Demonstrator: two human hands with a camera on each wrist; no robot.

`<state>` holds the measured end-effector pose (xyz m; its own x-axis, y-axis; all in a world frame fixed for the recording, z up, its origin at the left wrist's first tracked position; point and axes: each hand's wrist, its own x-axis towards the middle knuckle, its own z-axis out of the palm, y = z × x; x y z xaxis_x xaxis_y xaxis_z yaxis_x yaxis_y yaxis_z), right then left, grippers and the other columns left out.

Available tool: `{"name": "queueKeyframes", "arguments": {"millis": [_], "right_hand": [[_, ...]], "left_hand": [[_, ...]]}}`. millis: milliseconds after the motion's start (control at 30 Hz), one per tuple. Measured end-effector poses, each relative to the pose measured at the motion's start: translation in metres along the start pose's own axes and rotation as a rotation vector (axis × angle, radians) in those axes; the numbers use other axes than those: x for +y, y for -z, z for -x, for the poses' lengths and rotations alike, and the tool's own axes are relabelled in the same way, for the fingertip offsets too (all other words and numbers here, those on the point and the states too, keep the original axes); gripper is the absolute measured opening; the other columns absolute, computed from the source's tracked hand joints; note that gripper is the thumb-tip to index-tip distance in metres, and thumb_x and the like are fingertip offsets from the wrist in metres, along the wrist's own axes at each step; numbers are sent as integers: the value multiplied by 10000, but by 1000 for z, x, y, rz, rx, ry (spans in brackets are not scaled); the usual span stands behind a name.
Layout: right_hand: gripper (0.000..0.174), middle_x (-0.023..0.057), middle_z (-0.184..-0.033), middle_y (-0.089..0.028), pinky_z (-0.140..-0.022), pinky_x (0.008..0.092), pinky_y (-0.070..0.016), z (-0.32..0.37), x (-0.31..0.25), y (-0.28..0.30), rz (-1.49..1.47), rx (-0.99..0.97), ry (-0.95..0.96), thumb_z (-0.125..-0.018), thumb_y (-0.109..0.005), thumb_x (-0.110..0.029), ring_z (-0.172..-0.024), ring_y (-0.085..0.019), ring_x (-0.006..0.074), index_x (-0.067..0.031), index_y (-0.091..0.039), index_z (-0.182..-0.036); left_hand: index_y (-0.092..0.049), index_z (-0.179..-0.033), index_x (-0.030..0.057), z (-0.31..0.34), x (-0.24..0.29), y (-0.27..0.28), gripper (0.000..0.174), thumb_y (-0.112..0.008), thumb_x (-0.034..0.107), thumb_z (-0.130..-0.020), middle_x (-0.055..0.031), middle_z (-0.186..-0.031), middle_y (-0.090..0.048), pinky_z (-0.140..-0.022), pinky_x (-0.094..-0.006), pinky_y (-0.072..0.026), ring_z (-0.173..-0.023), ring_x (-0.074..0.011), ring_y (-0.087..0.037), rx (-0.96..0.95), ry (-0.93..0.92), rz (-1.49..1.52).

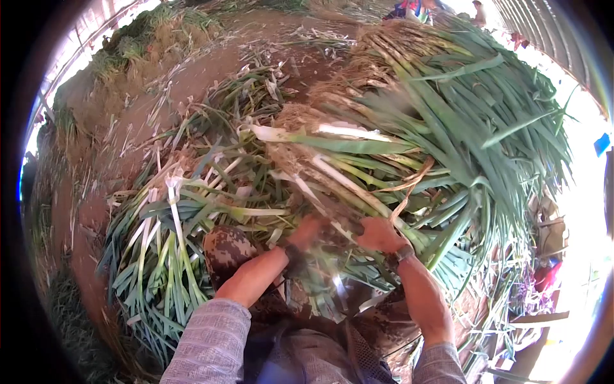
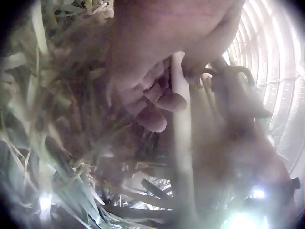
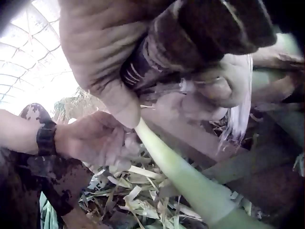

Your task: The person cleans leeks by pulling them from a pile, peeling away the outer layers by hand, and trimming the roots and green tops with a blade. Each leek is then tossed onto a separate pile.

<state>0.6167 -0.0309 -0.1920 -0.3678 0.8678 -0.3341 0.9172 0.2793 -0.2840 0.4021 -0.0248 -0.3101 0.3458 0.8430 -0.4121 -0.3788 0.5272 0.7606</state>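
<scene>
My left hand (image 1: 308, 230), blurred in the head view, is above my lap. In the left wrist view its fingers (image 2: 152, 117) curl beside a pale green onion stalk (image 2: 182, 129), which passes between them and the thumb. My right hand (image 1: 380, 235) is close on the right of it. The right wrist view shows the right thumb (image 3: 121, 102) pressed on the green onion's pale stalk (image 3: 174, 164), which thickens and turns greener lower down. Across the right palm lies a dark brown, ridged thing (image 3: 200, 38); I cannot tell what it is.
A large heap of green onions (image 1: 473, 115) with dirty roots spreads at the right. Peeled green onions with white stems (image 1: 176, 214) lie at the left. Stripped leaves (image 1: 246, 96) litter the soil (image 1: 185, 73) ahead. Camouflage-clad knees (image 1: 227, 249) flank the work.
</scene>
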Motion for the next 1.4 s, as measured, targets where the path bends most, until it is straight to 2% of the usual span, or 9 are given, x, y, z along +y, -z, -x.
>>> {"name": "queueKeyframes", "arguments": {"millis": [400,600,667,800,933,1100,1167,1267,1400], "right_hand": [[495,234,-947,-677,-824,458,-503,5,-6,-2,-50,-33,-37,-784,-660,-458,-918,-635,418,-17,-680,-1007],[438,219,-918,-679,-796,460,-504,23,7,1,-100,-40,42,-789,-666,-435,-891,-642,403,-62,-690,-1017],[403,216,-896,-677,-776,453,-507,33,2,9,-105,18,-46,-784,-682,-412,-876,-644,397,-75,-695,-1004],[392,207,-893,-678,-761,444,-511,39,2,4,-145,160,19,-772,-706,-389,-870,-647,393,-77,-695,-1008],[375,194,-865,-680,-753,448,-514,58,-1,9,-229,148,89,-766,-713,-361,-849,-650,387,-76,-690,-1008],[413,210,-876,-681,-781,462,-520,70,9,15,-129,140,74,-761,-672,-389,-852,-654,394,-46,-691,-988],[396,207,-854,-680,-771,469,-517,71,17,9,-123,108,48,-751,-675,-378,-844,-653,396,-46,-698,-965],[376,203,-849,-681,-774,475,-511,70,23,5,-87,129,-2,-740,-682,-373,-849,-653,393,-47,-708,-925],[345,202,-866,-679,-785,475,-511,76,38,6,-136,184,-65,-738,-684,-360,-860,-654,385,-52,-711,-890]], "left_hand": [[-480,-1194,44,-6,-73,34,327,-542,124,-883,-156,-1001,-618,-586,-420,-578,-882,-260,-643,-73,128,50],[-534,-1176,15,11,-21,34,283,-448,170,-956,-149,-1084,-626,-709,-407,-535,-879,-244,-637,-243,-103,-272],[-561,-1183,-3,14,-5,31,307,-448,199,-981,-149,-1129,-621,-751,-403,-537,-885,-248,-640,-106,118,-54],[-546,-1220,6,3,-15,35,341,-449,245,-997,-136,-1142,-618,-788,-414,-530,-931,-253,-634,-188,42,-59],[-549,-1207,38,4,29,28,332,-497,266,-972,-121,-1177,-596,-840,-459,-510,-1034,-269,-601,29,-64,245],[-577,-1151,68,20,124,51,311,-562,264,-909,-109,-1134,-631,-874,-454,-507,-1069,-270,-606,274,-497,121],[-600,-1084,56,39,162,38,253,-579,241,-914,-86,-992,-643,-739,-378,-561,-867,-221,-653,294,-620,49],[-611,-1137,88,59,225,53,358,-633,368,-915,-61,-1037,-641,-932,-409,-477,-1008,-178,-589,410,-959,-289],[-627,-1190,88,149,328,31,355,-584,358,-963,-12,-977,-661,-719,-269,-515,-815,-102,-607,668,-1316,-740]]}}
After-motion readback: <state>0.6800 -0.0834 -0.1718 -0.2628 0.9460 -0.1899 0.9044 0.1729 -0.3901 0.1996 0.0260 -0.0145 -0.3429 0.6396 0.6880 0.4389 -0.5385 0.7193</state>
